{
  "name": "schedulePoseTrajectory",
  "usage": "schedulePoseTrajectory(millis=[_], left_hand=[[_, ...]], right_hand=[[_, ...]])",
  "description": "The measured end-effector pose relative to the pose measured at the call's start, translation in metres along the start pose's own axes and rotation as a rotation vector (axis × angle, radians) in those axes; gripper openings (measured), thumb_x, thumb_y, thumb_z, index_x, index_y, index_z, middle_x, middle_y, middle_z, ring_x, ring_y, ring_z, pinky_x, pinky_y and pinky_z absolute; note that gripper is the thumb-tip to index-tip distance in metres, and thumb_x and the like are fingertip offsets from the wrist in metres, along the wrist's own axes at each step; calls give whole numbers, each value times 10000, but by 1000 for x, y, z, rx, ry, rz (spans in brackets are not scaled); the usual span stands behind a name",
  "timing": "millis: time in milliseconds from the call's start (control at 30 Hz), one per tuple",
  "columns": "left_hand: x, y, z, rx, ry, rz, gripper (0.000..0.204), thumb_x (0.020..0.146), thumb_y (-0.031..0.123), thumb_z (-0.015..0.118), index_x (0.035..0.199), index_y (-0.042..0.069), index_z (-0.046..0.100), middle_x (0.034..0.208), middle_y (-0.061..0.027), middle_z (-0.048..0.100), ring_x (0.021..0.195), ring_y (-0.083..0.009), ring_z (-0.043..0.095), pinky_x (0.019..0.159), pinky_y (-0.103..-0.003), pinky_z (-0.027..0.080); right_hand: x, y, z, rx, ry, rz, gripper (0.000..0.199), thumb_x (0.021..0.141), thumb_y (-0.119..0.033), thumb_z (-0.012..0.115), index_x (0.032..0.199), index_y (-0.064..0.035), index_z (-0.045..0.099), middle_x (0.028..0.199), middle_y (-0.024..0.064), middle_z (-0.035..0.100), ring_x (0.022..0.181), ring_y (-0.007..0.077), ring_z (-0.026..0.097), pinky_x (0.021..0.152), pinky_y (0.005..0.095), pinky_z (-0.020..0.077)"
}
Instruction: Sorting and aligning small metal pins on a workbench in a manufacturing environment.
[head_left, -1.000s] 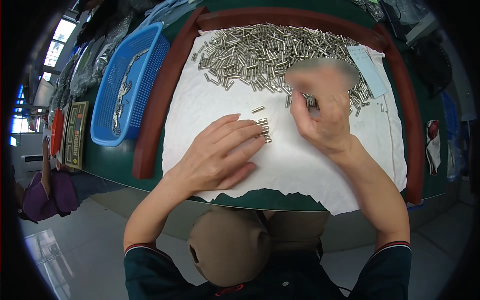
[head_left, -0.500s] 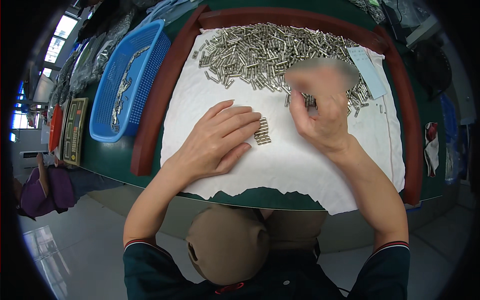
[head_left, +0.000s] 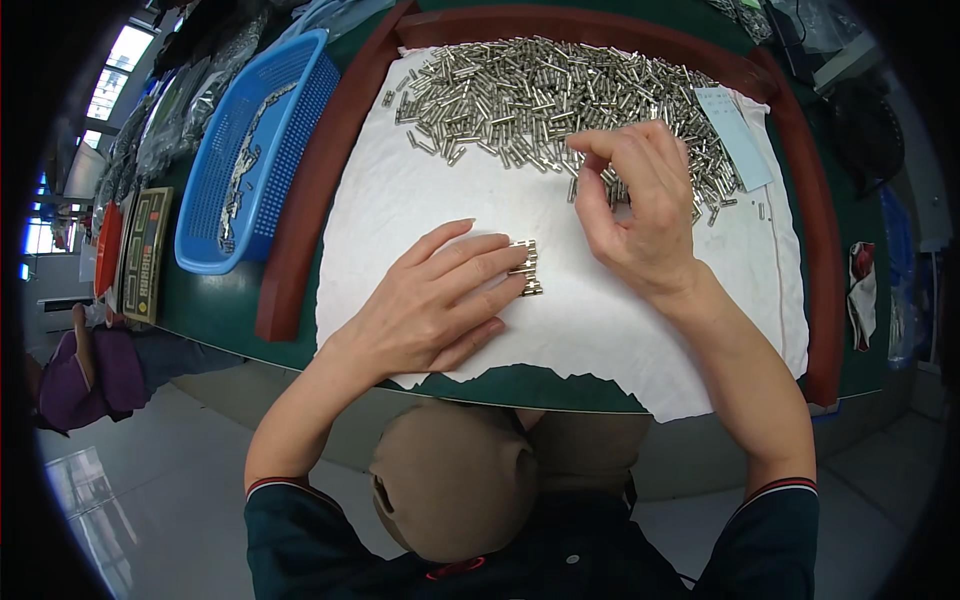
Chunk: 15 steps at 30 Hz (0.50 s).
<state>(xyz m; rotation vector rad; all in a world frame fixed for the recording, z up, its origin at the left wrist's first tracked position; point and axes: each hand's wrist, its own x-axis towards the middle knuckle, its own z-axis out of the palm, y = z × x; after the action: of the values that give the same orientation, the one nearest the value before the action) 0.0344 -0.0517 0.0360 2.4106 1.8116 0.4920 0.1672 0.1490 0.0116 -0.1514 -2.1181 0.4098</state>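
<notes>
Left hand (head_left: 435, 305): spreading flat, palm down, on the white cloth (head_left: 600, 340); its fingers are stretching out with small gaps between them, and the fingertips are covering the left part of the row (anything lying under the palm is staying hidden).
Right hand (head_left: 645, 200): hanging at the near edge of the heap; its index finger and thumb are curving toward each other, while the other fingers are bending in behind. Whether it is holding a pin, I cannot tell.
Row (head_left: 531, 256): showing as a short stack of metal pins, lying side by side just beyond the left fingertips, their right ends peeking out.
Heap (head_left: 540, 90): spreading in a jumble across the far part of the cloth, pins pointing every way, a few straying at its edges.
Progress: only a handful of pins are lying in order, while far more are lying loose in the heap, so by my reading most of the sorting is remaining.
Wooden frame (head_left: 290, 260): bordering the cloth on the left, far and right sides, resting on the green table (head_left: 225, 300).
Blue basket (head_left: 275, 185): standing just left of the frame, holding some small silvery pieces.
Paper slip (head_left: 733, 135): lying pale blue by the heap's right edge.
Co-worker (head_left: 90, 375): appearing in purple at the far left, well apart from the pins.
</notes>
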Motion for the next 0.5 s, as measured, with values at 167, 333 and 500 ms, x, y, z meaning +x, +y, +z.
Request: schedulePoseTrajectory(millis=[167, 333, 500], left_hand=[[-3, 3, -1, -2, -6, 20, 437, 770, 162, 693, 1197, 88, 634, 1304, -116, 582, 1222, -302, 554, 1075, -495, 380], [0, 1, 0, 35, 6, 18, 400, 788, 189, 691, 1161, 62, 621, 1271, -105, 575, 1206, -273, 536, 1076, -474, 377], [2, -3, -1, 46, 18, 5, 407, 787, 180, 690, 1169, 61, 617, 1269, -105, 577, 1192, -278, 541, 1072, -474, 380]], right_hand=[[0, 0, -1, -2, 1, -5, 263, 699, 7, 635, 941, -97, 655, 774, 14, 608, 803, 223, 569, 758, 358, 399], [0, 0, 0, 1, -3, -1, 264, 700, 8, 634, 941, -99, 655, 772, 13, 605, 811, 222, 569, 758, 358, 397], [0, 0, 0, 8, 3, -2, 264, 699, 13, 634, 940, -95, 655, 776, 14, 608, 816, 224, 571, 760, 356, 398]])
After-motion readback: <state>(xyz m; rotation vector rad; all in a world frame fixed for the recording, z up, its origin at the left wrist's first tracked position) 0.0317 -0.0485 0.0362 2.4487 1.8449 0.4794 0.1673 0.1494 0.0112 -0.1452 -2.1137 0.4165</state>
